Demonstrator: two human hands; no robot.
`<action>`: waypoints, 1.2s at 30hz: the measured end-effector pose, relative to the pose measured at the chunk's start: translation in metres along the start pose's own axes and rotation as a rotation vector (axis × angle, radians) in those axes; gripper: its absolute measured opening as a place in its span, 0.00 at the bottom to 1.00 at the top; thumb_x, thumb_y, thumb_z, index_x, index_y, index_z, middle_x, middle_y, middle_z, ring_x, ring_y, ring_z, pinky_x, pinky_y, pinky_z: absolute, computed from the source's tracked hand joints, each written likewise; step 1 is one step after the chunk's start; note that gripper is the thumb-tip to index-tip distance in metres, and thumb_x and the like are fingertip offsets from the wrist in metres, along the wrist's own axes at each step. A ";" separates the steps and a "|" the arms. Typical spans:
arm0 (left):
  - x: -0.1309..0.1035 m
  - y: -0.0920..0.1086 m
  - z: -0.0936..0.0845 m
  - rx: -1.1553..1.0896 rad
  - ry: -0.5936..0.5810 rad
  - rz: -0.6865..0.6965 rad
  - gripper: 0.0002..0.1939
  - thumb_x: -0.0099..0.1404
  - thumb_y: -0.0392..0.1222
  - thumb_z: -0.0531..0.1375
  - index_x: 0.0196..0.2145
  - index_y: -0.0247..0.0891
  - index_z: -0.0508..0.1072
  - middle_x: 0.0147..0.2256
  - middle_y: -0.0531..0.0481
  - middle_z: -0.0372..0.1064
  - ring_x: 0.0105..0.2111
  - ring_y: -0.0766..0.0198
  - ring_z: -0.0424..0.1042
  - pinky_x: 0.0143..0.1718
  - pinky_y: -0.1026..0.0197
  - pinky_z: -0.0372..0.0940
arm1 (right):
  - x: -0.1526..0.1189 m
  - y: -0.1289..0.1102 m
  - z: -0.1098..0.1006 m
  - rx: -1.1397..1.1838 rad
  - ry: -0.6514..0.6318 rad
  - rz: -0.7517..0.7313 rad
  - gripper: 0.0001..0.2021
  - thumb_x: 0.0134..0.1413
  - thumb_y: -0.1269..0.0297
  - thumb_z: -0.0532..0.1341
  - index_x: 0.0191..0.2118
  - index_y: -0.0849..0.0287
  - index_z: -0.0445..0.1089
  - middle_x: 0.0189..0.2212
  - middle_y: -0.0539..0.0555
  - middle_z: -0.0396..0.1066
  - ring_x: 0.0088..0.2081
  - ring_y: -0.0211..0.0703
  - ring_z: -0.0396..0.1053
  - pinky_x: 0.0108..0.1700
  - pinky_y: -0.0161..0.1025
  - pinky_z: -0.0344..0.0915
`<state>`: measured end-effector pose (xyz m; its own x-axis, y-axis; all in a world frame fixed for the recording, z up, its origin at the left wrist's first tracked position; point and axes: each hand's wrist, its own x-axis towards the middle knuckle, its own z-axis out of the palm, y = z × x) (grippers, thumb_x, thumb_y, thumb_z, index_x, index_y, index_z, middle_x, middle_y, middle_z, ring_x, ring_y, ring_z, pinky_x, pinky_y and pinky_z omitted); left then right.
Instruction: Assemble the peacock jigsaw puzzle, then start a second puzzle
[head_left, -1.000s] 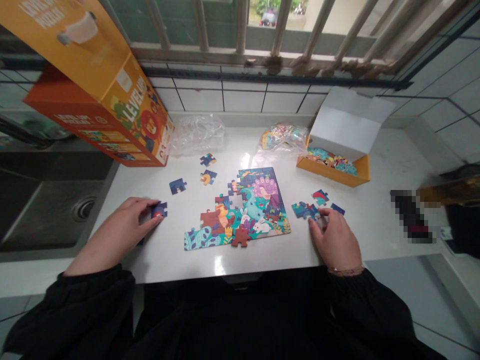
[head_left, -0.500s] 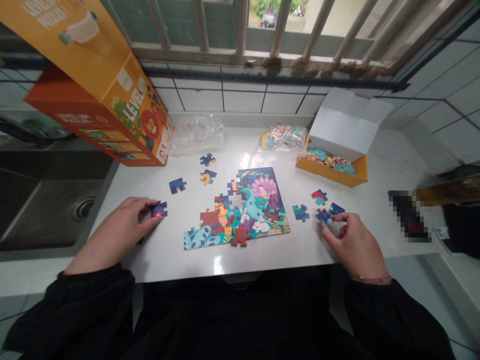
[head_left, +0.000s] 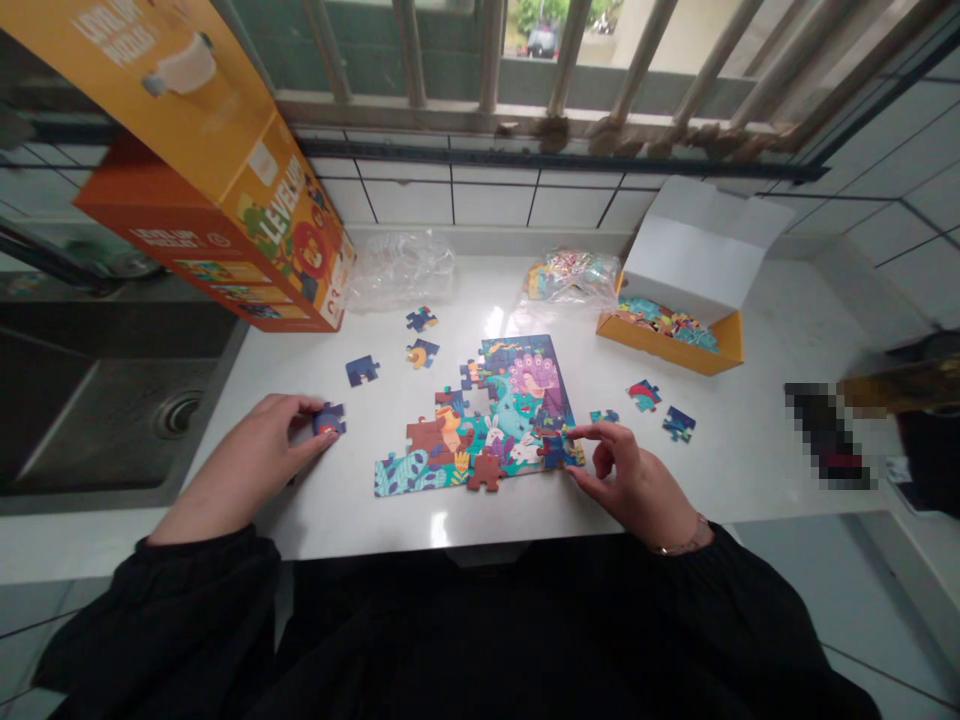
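Note:
A partly joined jigsaw puzzle [head_left: 517,400] with animals on it lies on the white counter. Over its lower right part, my right hand [head_left: 634,485] pinches a dark blue puzzle piece [head_left: 555,452] between thumb and fingers. At the left, my left hand [head_left: 262,450] has its thumb and fingers closed on a blue and red puzzle piece [head_left: 330,420]. A brown puzzle piece [head_left: 486,470] overlaps the puzzle's lower edge. Loose to the right lie a red and teal piece [head_left: 643,394] and a blue piece [head_left: 679,424]; a teal piece [head_left: 602,416] is partly hidden by my right hand.
Several loose pieces, one a dark blue piece [head_left: 363,370], lie left of the puzzle. Behind are a tall orange box [head_left: 292,240], clear plastic wrap [head_left: 401,268], a bag of pieces [head_left: 571,275] and an open small box [head_left: 675,345]. A sink [head_left: 187,370] borders the left.
My right hand has moved left from the loose pieces, carrying the dark blue piece over the puzzle. My left hand keeps its hold. The whole view has shifted slightly.

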<state>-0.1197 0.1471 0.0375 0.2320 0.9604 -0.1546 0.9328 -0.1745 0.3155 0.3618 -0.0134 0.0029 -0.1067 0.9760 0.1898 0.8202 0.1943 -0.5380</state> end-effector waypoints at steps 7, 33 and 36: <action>0.001 -0.005 0.004 0.015 0.021 0.028 0.31 0.65 0.61 0.59 0.54 0.33 0.76 0.51 0.37 0.73 0.52 0.44 0.74 0.61 0.43 0.68 | 0.003 0.000 0.009 0.058 0.006 -0.041 0.27 0.69 0.63 0.64 0.66 0.51 0.53 0.50 0.56 0.81 0.25 0.37 0.68 0.28 0.37 0.66; -0.010 0.021 0.012 0.048 0.153 0.104 0.23 0.74 0.53 0.56 0.55 0.35 0.76 0.52 0.35 0.74 0.55 0.43 0.73 0.63 0.42 0.67 | -0.008 -0.002 0.015 -0.022 -0.022 0.027 0.27 0.69 0.56 0.65 0.67 0.55 0.58 0.40 0.54 0.80 0.25 0.39 0.69 0.32 0.39 0.69; -0.017 0.049 0.025 0.007 0.181 0.223 0.18 0.76 0.50 0.56 0.54 0.36 0.77 0.52 0.37 0.75 0.54 0.45 0.73 0.61 0.42 0.67 | -0.009 -0.003 0.018 -0.028 -0.011 0.031 0.27 0.69 0.56 0.65 0.67 0.55 0.60 0.34 0.49 0.76 0.26 0.40 0.70 0.31 0.38 0.68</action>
<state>-0.0713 0.1165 0.0327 0.3787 0.9213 0.0878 0.8665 -0.3863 0.3161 0.3500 -0.0208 -0.0123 -0.0874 0.9826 0.1641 0.8388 0.1614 -0.5199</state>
